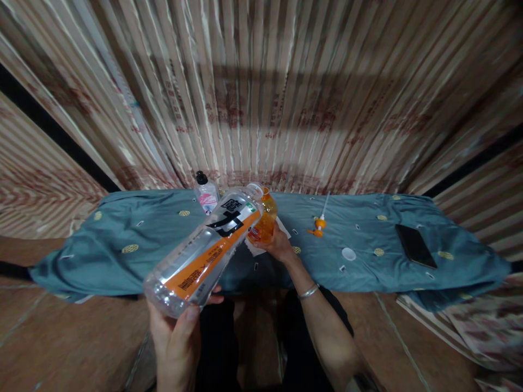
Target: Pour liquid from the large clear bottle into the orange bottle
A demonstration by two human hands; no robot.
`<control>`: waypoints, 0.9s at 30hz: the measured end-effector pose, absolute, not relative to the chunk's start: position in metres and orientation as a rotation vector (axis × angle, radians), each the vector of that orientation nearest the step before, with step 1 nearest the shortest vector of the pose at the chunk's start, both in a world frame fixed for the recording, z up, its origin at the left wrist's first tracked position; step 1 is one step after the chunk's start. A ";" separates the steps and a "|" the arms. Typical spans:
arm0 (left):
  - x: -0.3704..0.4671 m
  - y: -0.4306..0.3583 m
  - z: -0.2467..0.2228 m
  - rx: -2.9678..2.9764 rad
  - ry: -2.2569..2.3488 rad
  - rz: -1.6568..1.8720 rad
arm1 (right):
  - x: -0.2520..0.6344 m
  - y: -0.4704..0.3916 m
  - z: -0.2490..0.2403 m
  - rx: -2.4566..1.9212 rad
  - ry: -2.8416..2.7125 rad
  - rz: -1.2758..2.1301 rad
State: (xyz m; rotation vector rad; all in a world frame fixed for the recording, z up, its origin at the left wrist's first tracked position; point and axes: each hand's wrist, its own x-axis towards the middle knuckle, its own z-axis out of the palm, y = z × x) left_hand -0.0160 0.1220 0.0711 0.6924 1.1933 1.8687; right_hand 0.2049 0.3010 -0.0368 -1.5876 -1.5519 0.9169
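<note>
My left hand (180,326) is closed around the base of a large clear plastic bottle (204,245) with an orange and silver label. The bottle is tilted, its mouth up and to the right, close against the neck of a smaller orange bottle (267,212). Whether liquid flows between them I cannot tell. My right hand (280,243) grips the orange bottle near its lower part. An orange pump head (318,224) with a pale tube lies on the cloth to the right. A white round cap (348,253) lies nearer to me.
A teal patterned cloth (159,261) covers the long table. At the back left stands a clear bottle with a black top (206,195). White paper (254,249) lies under the orange bottle, and a dark phone (415,246) rests on the right. Pleated curtains (261,98) hang behind.
</note>
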 end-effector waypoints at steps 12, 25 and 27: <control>-0.017 0.121 0.070 0.711 1.207 1.878 | 0.204 0.301 -0.036 -1.617 -1.524 0.942; -0.021 0.117 0.067 0.730 1.246 1.837 | 0.203 0.301 -0.034 -1.577 -1.511 0.931; -0.021 0.116 0.068 0.736 1.245 1.837 | 0.204 0.302 -0.034 -1.578 -1.523 0.939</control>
